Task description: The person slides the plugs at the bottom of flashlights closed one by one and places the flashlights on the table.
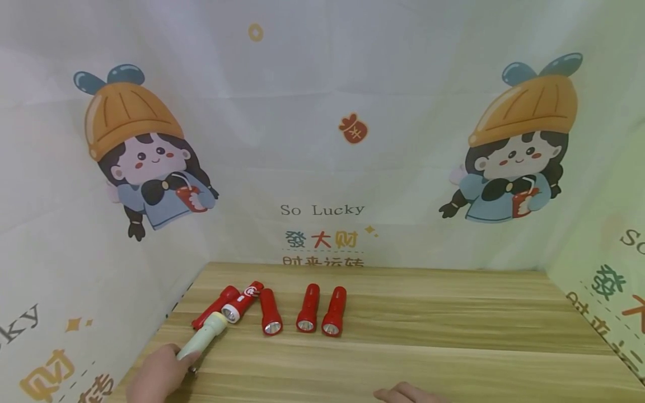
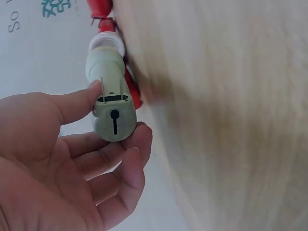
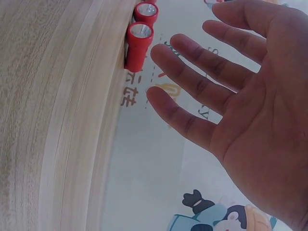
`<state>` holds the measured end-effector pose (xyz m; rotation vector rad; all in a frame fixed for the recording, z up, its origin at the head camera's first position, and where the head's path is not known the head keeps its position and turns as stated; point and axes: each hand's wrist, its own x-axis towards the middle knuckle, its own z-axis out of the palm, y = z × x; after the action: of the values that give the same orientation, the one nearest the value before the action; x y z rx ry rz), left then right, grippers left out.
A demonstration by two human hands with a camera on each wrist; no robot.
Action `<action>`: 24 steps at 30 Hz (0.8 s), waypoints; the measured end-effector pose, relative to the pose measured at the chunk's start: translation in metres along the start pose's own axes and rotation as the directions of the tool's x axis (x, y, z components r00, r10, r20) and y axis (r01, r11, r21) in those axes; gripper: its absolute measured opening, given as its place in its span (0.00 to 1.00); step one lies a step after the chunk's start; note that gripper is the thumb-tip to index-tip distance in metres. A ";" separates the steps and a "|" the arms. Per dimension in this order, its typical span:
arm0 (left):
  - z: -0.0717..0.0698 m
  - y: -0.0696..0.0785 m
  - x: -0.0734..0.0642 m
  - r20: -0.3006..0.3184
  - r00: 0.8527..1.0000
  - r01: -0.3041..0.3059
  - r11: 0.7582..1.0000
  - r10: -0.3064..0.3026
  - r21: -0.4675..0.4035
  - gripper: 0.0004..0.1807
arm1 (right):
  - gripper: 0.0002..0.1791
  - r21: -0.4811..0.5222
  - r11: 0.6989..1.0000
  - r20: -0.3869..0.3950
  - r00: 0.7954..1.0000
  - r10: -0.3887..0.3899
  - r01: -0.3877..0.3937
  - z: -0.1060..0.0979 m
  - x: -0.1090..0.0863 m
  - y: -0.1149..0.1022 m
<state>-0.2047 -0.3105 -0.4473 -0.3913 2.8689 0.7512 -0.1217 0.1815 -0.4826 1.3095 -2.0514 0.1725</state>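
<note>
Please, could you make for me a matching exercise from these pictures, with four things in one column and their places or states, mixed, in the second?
Things:
1. Pale green cylindrical flashlight
2. Red cylindrical flashlight with a white rim
3. Rightmost red cylindrical flashlight
4. Right hand

Places or states:
A. Holding nothing, fingers apart
B. At the right end of the group of flashlights
C. Gripped by the left hand
D. Beside the pale green flashlight's cream head

Right pairs: 1-C, 2-D, 3-B, 4-A

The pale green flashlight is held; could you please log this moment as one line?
left hand: holds pale green flashlight | right hand: empty | red flashlights: five, on table
</note>
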 end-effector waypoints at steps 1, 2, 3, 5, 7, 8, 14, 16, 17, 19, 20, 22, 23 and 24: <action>-0.001 0.000 0.000 -0.007 1.000 -0.007 1.000 0.007 -0.018 0.30 | 0.24 0.003 1.000 0.003 1.000 0.000 0.000 0.000 -0.001 0.000; -0.002 -0.001 -0.001 -0.021 1.000 -0.023 0.999 0.022 -0.035 0.30 | 0.23 0.007 1.000 0.000 1.000 0.003 -0.003 0.000 -0.001 0.001; -0.004 -0.001 -0.001 -0.036 0.999 -0.039 0.998 0.037 -0.053 0.30 | 0.24 0.008 1.000 0.002 1.000 0.009 -0.009 0.000 -0.001 0.001; -0.008 0.000 -0.001 -0.080 0.994 -0.080 0.992 0.072 -0.093 0.28 | 0.23 0.004 1.000 -0.002 1.000 0.016 -0.016 0.000 -0.001 0.000; -0.013 0.004 -0.003 -0.120 0.988 -0.117 0.983 0.100 -0.141 0.25 | 0.22 0.001 1.000 -0.002 1.000 0.023 -0.023 -0.001 -0.001 0.000; -0.015 0.007 -0.005 -0.132 0.986 -0.130 0.974 0.106 -0.187 0.24 | 0.22 0.000 1.000 -0.003 1.000 0.026 -0.026 -0.001 -0.001 0.000; -0.036 0.036 -0.021 -0.160 0.984 -0.143 0.860 0.072 -0.490 0.35 | 0.21 -0.007 1.000 -0.016 0.999 0.028 -0.028 -0.001 -0.002 -0.001; -0.043 0.046 -0.027 -0.183 0.981 -0.148 0.834 0.057 -0.532 0.39 | 0.22 -0.011 1.000 -0.022 0.999 0.028 -0.028 -0.001 -0.003 -0.001; -0.046 0.051 -0.029 -0.201 0.978 -0.153 0.828 0.050 -0.540 0.39 | 0.22 -0.011 1.000 -0.026 0.999 0.028 -0.028 -0.001 -0.003 0.000; -0.051 0.059 -0.035 -0.247 0.968 -0.169 0.819 0.034 -0.549 0.40 | 0.23 -0.007 1.000 -0.028 0.999 0.030 -0.030 -0.001 -0.004 0.000; -0.052 0.062 -0.038 -0.272 0.962 -0.176 0.816 0.025 -0.550 0.40 | 0.23 -0.004 1.000 -0.023 0.999 0.030 -0.030 -0.001 -0.004 0.000; -0.054 0.069 -0.043 -0.316 0.949 -0.192 0.803 0.005 -0.565 0.41 | 0.23 0.008 0.999 -0.023 0.999 0.035 -0.035 -0.002 -0.004 0.001; -0.054 0.072 -0.046 -0.338 0.941 -0.202 0.795 -0.004 -0.572 0.41 | 0.23 0.016 0.999 -0.024 0.999 0.041 -0.041 -0.002 -0.004 0.001; -0.053 0.074 -0.048 -0.357 0.934 -0.209 0.790 -0.013 -0.576 0.42 | 0.21 0.016 0.999 -0.025 0.999 0.042 -0.041 -0.002 -0.004 0.001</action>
<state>-0.1846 -0.2645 -0.3575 -0.4830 2.8905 1.8124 -0.1207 0.1863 -0.4834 1.2688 -2.0611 0.2232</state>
